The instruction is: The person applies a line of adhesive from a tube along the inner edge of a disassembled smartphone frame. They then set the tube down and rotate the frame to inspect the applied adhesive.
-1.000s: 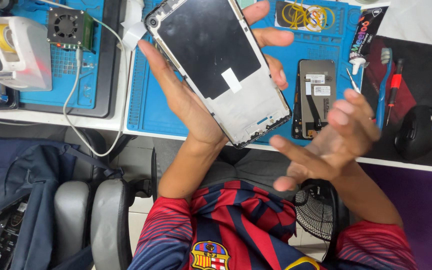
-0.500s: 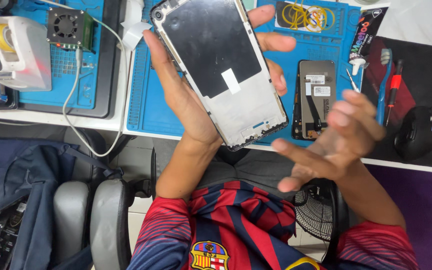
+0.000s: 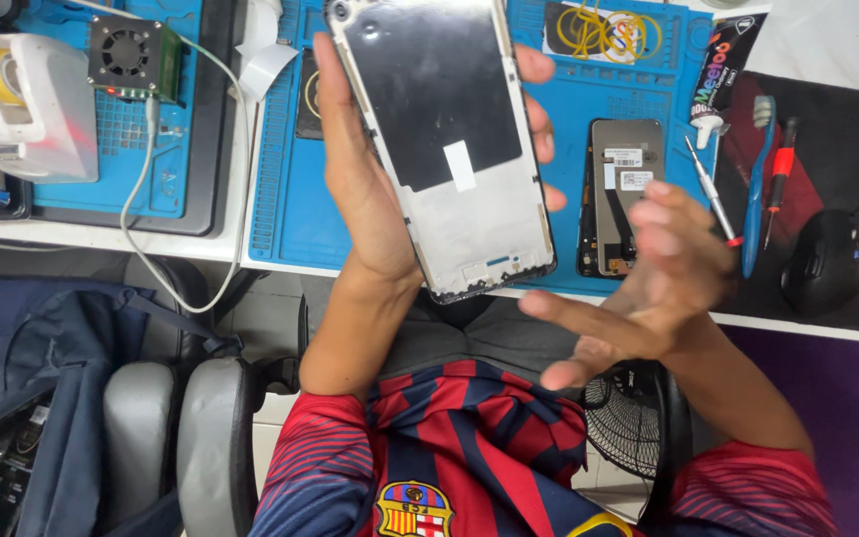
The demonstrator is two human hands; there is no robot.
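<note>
1. Two hands of mine are in view; my right hand (image 3: 648,298) is nearest to me, with the fingers spread loose and grasping nothing, and it is blurred.
2. My left hand (image 3: 370,189) grasps a phone frame (image 3: 444,149) by its long edges, thumb on one side and fingertips on the other, above the table edge; the inner side of the frame faces me, dark above and pale below.
3. Behind the frame, on the blue work mat (image 3: 290,199), lies an opened phone body (image 3: 623,194).
4. Just beside it to the right lie a thin screwdriver (image 3: 713,194) and a blue toothbrush (image 3: 758,184) on a dark pad.
5. Far left stands a small fan board (image 3: 131,55) beside a white tape holder (image 3: 27,109).
</note>
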